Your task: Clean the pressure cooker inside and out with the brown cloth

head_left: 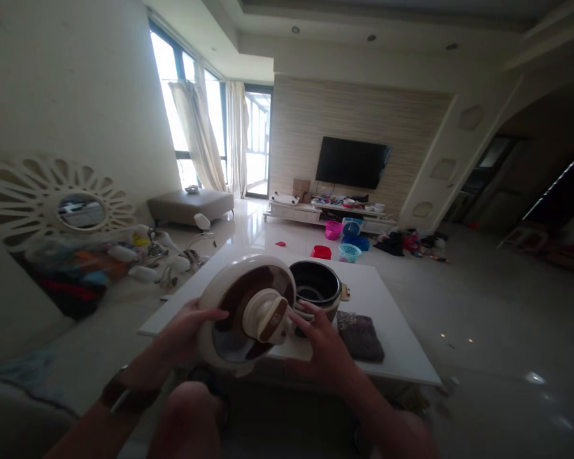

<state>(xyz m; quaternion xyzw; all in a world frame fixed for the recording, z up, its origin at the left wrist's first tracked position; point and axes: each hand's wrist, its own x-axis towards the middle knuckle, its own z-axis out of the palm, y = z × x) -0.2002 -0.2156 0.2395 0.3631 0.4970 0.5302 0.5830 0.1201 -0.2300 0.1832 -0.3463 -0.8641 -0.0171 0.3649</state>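
I hold a round cream and brown cooker lid (247, 309) tilted up in front of me, its knob handle facing me. My left hand (185, 333) grips the lid's left rim with the thumb on its face. My right hand (323, 347) holds the lid's right edge, fingers curled beside the knob. Behind the lid an open cooker pot (317, 287) with a dark inner bowl stands on the white table (402, 344). A dark folded cloth (360, 335) lies on the table right of my right hand.
My knee (189, 417) shows at the bottom. Clutter and white lamp parts (167, 255) lie on the floor to the left. Coloured baskets (349, 245) sit on the glossy floor before a TV stand (332, 213). A grey bench (191, 205) stands by the window.
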